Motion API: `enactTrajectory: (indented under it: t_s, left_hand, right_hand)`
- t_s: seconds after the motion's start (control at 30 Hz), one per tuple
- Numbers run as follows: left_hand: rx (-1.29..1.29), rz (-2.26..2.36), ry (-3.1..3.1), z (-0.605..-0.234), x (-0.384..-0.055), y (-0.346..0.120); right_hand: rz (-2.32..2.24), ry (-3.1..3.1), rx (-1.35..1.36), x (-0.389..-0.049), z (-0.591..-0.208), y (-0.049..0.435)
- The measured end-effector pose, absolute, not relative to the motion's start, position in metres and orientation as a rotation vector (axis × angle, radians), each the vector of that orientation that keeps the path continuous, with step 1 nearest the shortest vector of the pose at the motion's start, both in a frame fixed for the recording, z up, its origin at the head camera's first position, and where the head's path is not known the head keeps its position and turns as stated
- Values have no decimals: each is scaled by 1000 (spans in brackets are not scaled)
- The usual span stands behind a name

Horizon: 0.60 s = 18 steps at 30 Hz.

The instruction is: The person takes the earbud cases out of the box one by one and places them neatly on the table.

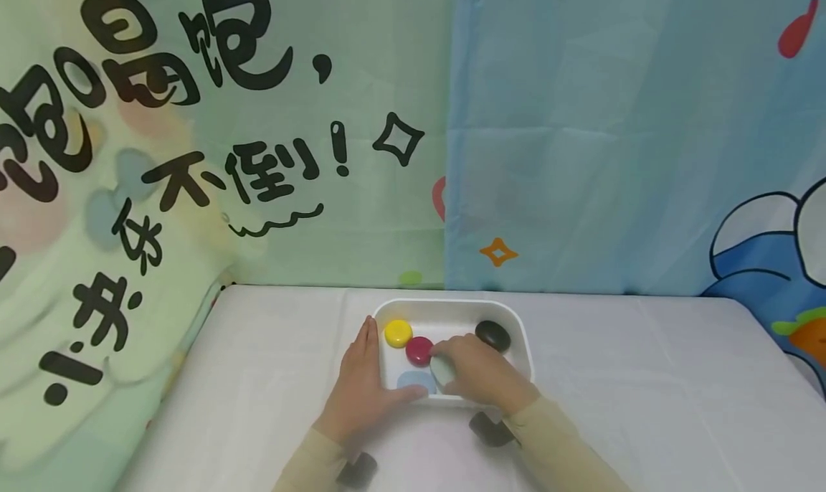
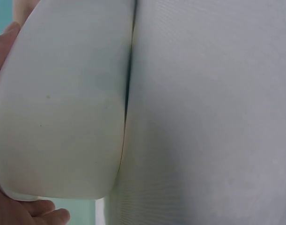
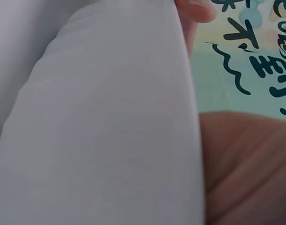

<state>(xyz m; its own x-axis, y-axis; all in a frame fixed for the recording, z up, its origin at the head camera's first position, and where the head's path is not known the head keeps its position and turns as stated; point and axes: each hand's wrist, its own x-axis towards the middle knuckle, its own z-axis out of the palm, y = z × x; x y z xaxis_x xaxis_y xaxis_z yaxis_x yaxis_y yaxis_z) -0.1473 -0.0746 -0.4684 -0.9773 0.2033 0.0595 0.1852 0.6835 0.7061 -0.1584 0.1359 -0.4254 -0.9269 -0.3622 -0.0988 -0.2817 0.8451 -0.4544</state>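
With our right hand (image 1: 479, 369) we pinch a pale grey-green rounded piece (image 1: 442, 371) inside a white rectangular tray (image 1: 452, 318). Left of that grip lie a glossy crimson disc (image 1: 419, 351), a pale blue piece (image 1: 416, 378) and (farther off) a glossy yellow disc (image 1: 398, 333); beyond it, a black oval piece (image 1: 493, 336). Our left hand (image 1: 366, 379), fingers straight, touches the tray's left side.

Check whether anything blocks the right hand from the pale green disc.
Nothing visible does: the right hand grips the pale green disc; the red disc beside it, in the white tray, isn't between.
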Motion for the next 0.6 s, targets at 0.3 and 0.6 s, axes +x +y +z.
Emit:
enactTrajectory:
  t_s: [0.3,0.6]
  left_hand:
    - [320,1210,2865,-469,-146,-74]
    - [316,1230,2866,-467,-145,-73]
  right_hand:
    - [-804,2887,-458,-158,-432,140]
    - [-892,2931,-384,-152,-435,142]
